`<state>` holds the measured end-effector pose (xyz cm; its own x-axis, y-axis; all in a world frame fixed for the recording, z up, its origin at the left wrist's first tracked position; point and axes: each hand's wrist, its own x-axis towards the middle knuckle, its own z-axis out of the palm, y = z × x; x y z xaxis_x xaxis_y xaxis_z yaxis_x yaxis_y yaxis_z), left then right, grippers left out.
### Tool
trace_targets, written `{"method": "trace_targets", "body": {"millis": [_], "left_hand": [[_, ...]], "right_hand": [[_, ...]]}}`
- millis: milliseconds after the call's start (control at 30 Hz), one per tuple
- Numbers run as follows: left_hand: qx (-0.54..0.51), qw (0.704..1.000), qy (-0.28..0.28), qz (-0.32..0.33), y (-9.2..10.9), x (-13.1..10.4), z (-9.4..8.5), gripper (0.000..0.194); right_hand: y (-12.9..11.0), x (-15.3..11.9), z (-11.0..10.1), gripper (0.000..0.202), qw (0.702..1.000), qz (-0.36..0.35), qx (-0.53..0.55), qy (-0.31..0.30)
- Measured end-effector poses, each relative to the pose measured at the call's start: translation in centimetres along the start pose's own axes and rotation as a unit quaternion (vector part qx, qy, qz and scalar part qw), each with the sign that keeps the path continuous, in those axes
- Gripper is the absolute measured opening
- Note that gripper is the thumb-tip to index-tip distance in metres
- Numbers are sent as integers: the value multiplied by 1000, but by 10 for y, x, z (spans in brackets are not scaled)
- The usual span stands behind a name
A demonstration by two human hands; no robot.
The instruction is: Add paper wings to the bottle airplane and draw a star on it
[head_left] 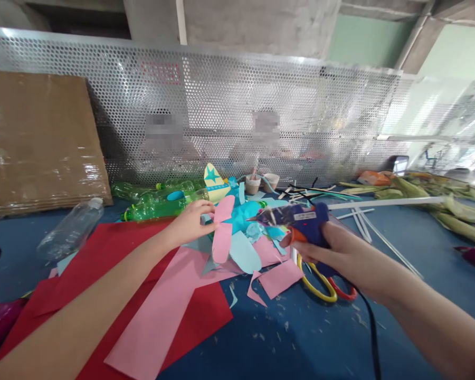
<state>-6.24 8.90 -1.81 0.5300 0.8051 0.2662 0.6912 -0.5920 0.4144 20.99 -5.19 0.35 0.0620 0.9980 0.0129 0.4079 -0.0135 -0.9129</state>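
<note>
Head view: the left hand (pixel 193 220) has its fingers clamped on a pink paper piece (pixel 222 243), near the dial's centre, with blue paper (pixel 243 214) just beside it at two o'clock. At three o'clock the right hand (pixel 336 249) has its fingers wrapped round a glue gun (pixel 313 224), nozzle toward nine o'clock. Scissors (pixel 323 297) lie at four o'clock on the table (pixel 269 343).

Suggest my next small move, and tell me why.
Perhaps ease the glue gun left, to where the pink piece and blue paper meet in view: your right hand points it that way, and your left hand is at the pink piece. Whether its tip touches is unclear.
</note>
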Motion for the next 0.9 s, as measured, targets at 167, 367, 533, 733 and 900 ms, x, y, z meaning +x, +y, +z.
{"method": "trace_targets", "body": {"millis": [167, 367, 533, 733, 900], "left_hand": [[-46, 998, -33, 7, -7, 1, 1, 37], [-70, 996, -54, 13, -8, 0, -1, 36], [-75, 996, -50, 10, -9, 0, -2, 35], [-82, 995, -58, 20, -6, 0, -2, 32], [-67, 996, -51, 22, -1, -1, -3, 29]], "right_hand": [[-16, 17, 20, 31, 985, -27, -159, -55], [-14, 38, 45, 30, 968, -105, -222, -55], [-7, 46, 53, 29, 963, -108, -238, -60], [-8, 47, 58, 24, 957, -120, -254, -63], [-6, 48, 61, 24, 953, -144, -261, -61]]}}
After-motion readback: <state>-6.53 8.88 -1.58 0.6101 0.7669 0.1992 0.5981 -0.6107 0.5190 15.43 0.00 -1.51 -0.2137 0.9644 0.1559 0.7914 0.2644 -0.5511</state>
